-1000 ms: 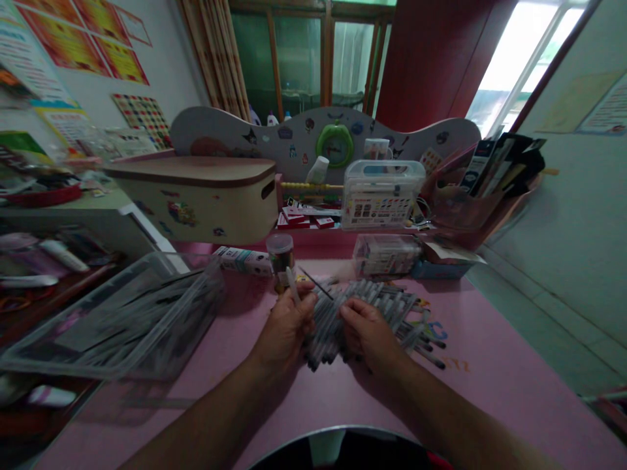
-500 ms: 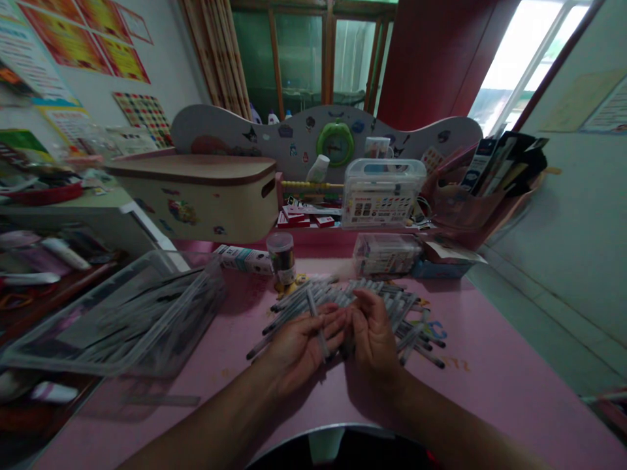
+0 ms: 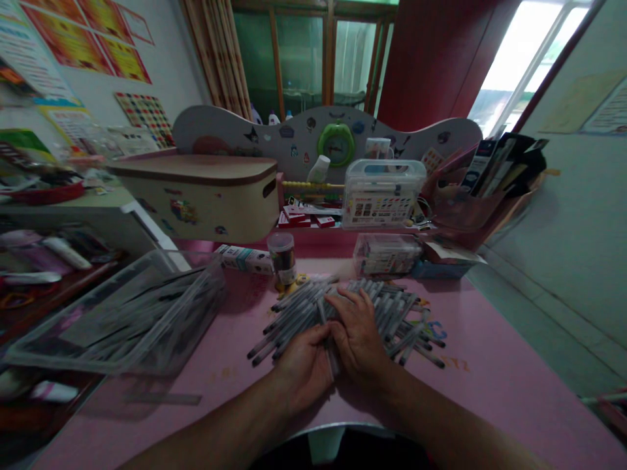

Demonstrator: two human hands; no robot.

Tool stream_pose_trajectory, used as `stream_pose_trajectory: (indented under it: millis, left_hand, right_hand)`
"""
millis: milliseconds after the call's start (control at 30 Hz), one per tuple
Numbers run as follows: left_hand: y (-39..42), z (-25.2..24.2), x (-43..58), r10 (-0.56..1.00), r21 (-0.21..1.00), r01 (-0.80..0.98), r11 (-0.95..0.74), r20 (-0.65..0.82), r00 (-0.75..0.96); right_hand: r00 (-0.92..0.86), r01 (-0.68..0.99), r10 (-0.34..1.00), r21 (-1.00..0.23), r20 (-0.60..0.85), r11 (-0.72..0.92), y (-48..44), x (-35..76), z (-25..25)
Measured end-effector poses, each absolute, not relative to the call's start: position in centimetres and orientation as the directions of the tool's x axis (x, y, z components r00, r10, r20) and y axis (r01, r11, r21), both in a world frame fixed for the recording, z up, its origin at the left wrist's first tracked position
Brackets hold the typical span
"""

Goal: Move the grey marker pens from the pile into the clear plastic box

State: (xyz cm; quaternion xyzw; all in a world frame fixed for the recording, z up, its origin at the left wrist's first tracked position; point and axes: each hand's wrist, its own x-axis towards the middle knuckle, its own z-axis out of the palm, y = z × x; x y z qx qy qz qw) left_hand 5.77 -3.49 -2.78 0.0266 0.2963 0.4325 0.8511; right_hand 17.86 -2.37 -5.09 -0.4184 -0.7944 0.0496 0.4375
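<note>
My left hand (image 3: 304,367) is closed around a slim grey pen (image 3: 322,311), palm turned up above the pink table. From the right, my right hand (image 3: 361,336) curls over the same pen, its thumb close to the left thumb and its fingers bent across the pen's upper part. Parts of the pen are hidden by the hands. Just beyond and under them spreads a heap of similar grey pens (image 3: 296,314) with dark ends, lying at several angles.
To the left stands a clear plastic bin (image 3: 117,365) with many grey items inside. A round clear jar (image 3: 282,258), a long box (image 3: 245,259) and a clear case (image 3: 386,253) line the back of the pink table (image 3: 494,385). A flat strip (image 3: 162,399) lies front left.
My right hand has moved left and forward over my left hand. My left fingers, spread flat under the pen before, have folded around it.
</note>
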Motion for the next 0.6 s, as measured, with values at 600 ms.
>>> stream_pose_trajectory:
  millis: [600]
  left_hand:
    - [-2.1, 9.4, -8.3, 0.963, 0.926, -0.369, 0.076, -0.164, -0.214]
  right_hand:
    - [-0.118, 0.524, 0.726, -0.579, 0.677, 0.625, -1.9, 19.9, -4.2]
